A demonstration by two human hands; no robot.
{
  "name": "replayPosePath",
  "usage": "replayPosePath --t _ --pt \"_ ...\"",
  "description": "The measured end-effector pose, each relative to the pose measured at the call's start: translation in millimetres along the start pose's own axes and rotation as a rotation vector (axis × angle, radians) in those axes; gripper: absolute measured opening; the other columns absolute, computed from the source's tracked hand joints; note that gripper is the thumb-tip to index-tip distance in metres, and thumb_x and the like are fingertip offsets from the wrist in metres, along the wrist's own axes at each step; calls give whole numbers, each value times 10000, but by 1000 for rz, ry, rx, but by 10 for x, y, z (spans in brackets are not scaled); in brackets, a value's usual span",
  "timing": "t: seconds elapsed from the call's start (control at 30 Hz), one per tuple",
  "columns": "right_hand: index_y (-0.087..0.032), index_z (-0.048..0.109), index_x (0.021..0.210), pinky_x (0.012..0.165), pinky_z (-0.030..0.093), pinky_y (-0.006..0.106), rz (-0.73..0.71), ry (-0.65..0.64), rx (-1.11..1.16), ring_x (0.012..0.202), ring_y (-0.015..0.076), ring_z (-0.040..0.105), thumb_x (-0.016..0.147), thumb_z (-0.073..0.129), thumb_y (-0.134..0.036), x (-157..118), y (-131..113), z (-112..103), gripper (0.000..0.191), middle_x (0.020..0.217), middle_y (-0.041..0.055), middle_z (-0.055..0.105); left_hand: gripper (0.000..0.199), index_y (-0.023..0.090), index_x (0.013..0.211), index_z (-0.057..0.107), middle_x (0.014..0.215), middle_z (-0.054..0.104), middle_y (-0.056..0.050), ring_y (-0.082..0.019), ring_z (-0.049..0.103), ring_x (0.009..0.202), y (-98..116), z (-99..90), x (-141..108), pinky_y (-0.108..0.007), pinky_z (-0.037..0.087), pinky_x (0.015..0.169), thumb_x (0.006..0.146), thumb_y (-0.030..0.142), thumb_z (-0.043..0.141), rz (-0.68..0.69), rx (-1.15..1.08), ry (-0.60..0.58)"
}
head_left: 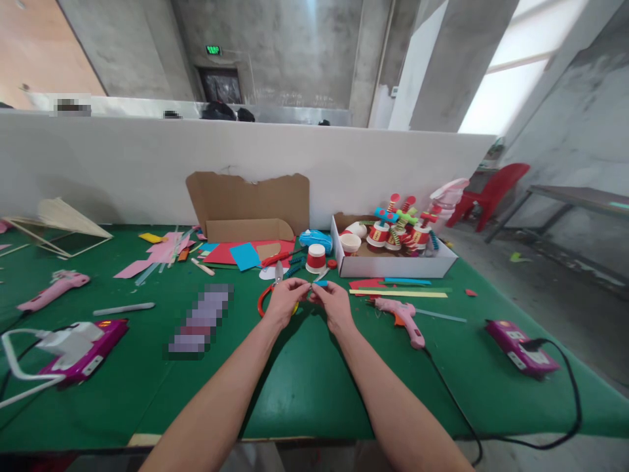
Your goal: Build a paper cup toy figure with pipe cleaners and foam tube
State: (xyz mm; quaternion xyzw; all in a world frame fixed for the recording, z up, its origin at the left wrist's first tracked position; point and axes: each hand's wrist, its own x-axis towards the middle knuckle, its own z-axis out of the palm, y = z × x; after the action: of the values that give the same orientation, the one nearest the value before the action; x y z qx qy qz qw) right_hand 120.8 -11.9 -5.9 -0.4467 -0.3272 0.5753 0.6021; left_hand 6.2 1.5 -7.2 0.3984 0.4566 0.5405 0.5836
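My left hand (289,300) and my right hand (334,304) meet over the table with fingers pinched together. A small blue strip (321,283) shows at the fingertips of my right hand. What my left fingertips pinch is too small to make out. Scissors with orange handles (262,303) lie by my left hand, partly hidden under it. Just beyond the hands stands a red and white paper cup (315,259), upside down, with a small red disc (332,264) beside it. Dark coiled paper strips (295,267) lie left of the cup.
Pink glue guns lie at right (403,320) and left (54,290). A white box (396,266) holds decorated paper cups. Purple power strips sit at right (521,347) and left (105,344), with cords trailing. Colored paper (244,256) and cardboard (248,203) are behind.
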Motion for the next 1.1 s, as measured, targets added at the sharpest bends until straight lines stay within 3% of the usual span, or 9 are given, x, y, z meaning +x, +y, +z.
replayPosePath --t 0.3,0.53,0.7,1.1 --pt "-160 646 633 579 505 247 -31 -11 -25 507 96 543 520 798 -311 9 5 0 242 520 -43 608 371 123 643 644 548 583 11 -71 485 483 1 0 0 -213 378 497 470 388 837 -14 -21 -16" --pt "-175 648 675 550 515 243 85 49 223 509 103 569 649 725 -409 40 -41 -21 248 580 -12 636 399 125 598 621 494 551 18 -71 480 470 69 3 -14 -202 344 467 433 410 846 -34 -56 0" --pt "-174 676 657 570 517 205 171 -31 200 515 72 548 548 817 -272 41 -9 -31 204 561 -33 624 402 124 607 632 548 582 10 -77 509 503 73 23 -28 -215 397 514 399 381 862 -42 -97 -22" --pt "-173 680 673 590 525 218 139 -89 167 537 74 556 447 881 -354 18 -6 -13 353 563 -42 625 356 128 605 649 525 572 20 -63 464 471 59 7 -16 -207 357 482 422 363 843 -10 -42 3"
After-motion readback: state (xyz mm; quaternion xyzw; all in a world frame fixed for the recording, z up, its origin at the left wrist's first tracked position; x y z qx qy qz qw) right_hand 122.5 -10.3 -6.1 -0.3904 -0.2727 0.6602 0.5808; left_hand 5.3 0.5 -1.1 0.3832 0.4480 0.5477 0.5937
